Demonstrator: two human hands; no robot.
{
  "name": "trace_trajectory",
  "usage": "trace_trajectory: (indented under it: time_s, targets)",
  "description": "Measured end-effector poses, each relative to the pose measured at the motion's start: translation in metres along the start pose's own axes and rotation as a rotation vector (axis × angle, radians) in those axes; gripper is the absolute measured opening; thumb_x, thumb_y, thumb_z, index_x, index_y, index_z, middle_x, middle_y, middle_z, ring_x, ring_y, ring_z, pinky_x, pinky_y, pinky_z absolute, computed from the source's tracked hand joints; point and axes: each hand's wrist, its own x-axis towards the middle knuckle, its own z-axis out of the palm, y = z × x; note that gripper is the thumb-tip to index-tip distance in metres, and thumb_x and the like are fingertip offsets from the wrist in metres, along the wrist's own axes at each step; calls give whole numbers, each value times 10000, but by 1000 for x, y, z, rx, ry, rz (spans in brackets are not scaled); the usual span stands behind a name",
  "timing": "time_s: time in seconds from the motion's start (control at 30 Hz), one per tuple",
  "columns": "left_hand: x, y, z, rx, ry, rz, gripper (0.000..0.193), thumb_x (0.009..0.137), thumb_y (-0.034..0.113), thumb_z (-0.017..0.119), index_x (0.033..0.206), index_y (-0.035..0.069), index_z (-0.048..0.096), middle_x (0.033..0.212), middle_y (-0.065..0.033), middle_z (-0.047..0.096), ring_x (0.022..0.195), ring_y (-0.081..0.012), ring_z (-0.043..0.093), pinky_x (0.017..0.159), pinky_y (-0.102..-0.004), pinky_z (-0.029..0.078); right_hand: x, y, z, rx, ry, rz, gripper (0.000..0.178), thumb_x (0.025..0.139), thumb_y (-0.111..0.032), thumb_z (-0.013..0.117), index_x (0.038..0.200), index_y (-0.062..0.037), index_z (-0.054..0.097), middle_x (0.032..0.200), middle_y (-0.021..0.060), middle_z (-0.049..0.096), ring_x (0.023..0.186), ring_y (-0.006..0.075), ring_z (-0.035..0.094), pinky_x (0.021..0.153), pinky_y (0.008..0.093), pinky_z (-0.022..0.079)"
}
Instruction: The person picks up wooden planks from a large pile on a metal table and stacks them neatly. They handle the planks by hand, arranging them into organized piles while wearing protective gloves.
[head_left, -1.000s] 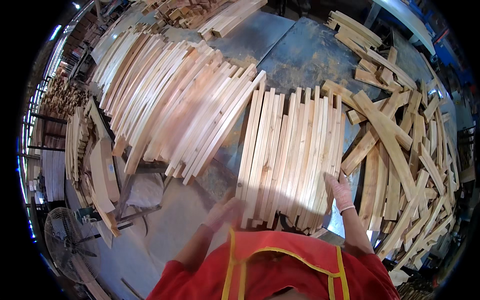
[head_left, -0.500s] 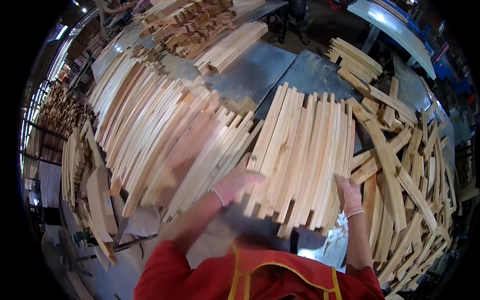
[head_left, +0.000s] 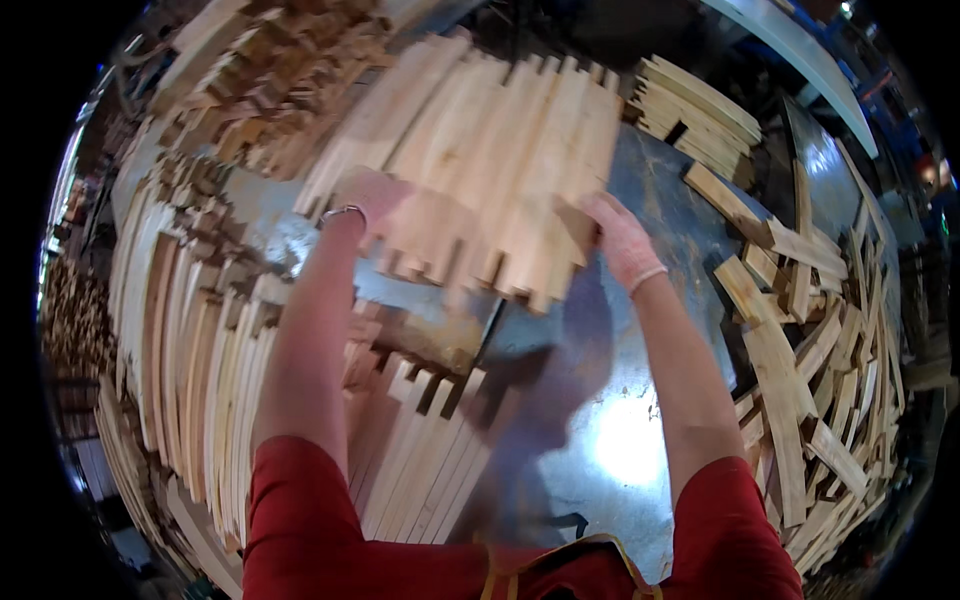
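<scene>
Both grips clamp bundle of wooden slats (head_left: 490, 170), left hand (head_left: 375, 200), right hand (head_left: 615, 235), lifted above metal tabletop (head_left: 600, 400); slat rows (head_left: 200, 380) below left grip

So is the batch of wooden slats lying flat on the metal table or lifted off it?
Lifted. The batch of wooden slats is held up between the left hand and right hand, casting a shadow on the metal table below.
</scene>
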Motion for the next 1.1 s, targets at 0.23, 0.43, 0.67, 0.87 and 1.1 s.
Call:
trace_trajectory:
  time_s: [0.23, 0.43, 0.67, 0.87, 1.1]
  targets:
    - [-34, 111, -7, -158, 505, -182, 657, 987, 486, 607, 1460, 30, 572, 1572, -207, 505, 1414, -408, 498, 1180, -518, 402, -67, 29, -48, -618, 132, -355, 756, 907, -427, 771, 1514, -39, 543, 1436, 158, 648, 1288, 317, 623, 1085, 420, 488]
    - [-174, 224, 44, -804, 314, 326, 737, 874, 425, 764, 1488, 70, 563, 1549, -196, 516, 1433, -386, 480, 1208, -523, 366, -230, -41, -252, -1856, 637, -95, 883, 732, -379, 859, 1476, -66, 502, 1300, 200, 679, 1219, 404, 648, 1048, 493, 521]
    - [-322, 405, 17, -567, -109, 433, 977, 839, 322, 847, 1632, 50, 347, 1609, -152, 458, 1482, -314, 453, 1214, -412, 378, -319, -71, -202, -1525, 191, 200, 867, 738, -327, 796, 1502, -75, 474, 1202, 228, 699, 1196, 402, 664, 1029, 480, 535]
    - [-366, 487, 62, -1177, 209, 382, 864, 812, 205, 877, 1535, 11, 442, 1483, -151, 575, 1363, -299, 552, 1144, -415, 449, -419, -119, -82, -928, 142, -248, 939, 810, -435, 797, 1532, 34, 422, 1284, 292, 639, 1245, 443, 610, 1084, 474, 489]
    - [-444, 480, -7, -1807, 69, 40, 493, 834, 66, 793, 1300, 17, 644, 1160, -71, 731, 981, -199, 698, 915, -366, 570, -554, -52, -222, -926, 902, -602, 705, 824, -404, 848, 1382, -62, 586, 1200, 154, 616, 1108, 339, 607, 969, 469, 494]
